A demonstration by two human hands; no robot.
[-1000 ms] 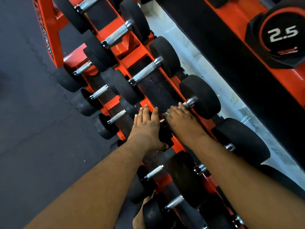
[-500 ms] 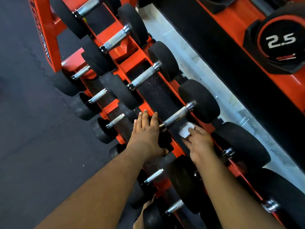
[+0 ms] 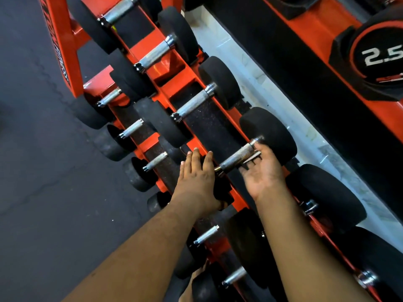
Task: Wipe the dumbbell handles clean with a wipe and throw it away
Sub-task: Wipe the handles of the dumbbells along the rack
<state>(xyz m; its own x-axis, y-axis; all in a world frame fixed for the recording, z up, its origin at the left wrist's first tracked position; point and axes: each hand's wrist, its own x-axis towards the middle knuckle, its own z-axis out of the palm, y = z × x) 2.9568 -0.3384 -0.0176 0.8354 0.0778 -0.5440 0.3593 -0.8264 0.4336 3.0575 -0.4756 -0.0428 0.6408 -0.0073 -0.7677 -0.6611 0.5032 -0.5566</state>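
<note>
A dumbbell with a knurled steel handle (image 3: 236, 158) and black round heads lies on the orange rack (image 3: 178, 83). My left hand (image 3: 196, 177) rests flat, fingers straight, on the dumbbell's near head, which it mostly hides. My right hand (image 3: 262, 171) is turned palm up, with its fingers reaching under the far end of the handle and the thumb near the far head (image 3: 270, 134). A thin pale wipe (image 3: 254, 156) shows between those fingers and the underside of the handle; most of it is hidden.
More dumbbells fill the rack's two tiers, including one (image 3: 196, 103) just beyond and one (image 3: 325, 192) to the right. A black "2.5" weight (image 3: 379, 59) sits on another orange rack at top right. Dark rubber floor (image 3: 43, 171) lies to the left.
My right hand has turned palm up and slid from beside the handle to beneath its far end, carrying the wipe along. My left hand has stayed on the near head.
</note>
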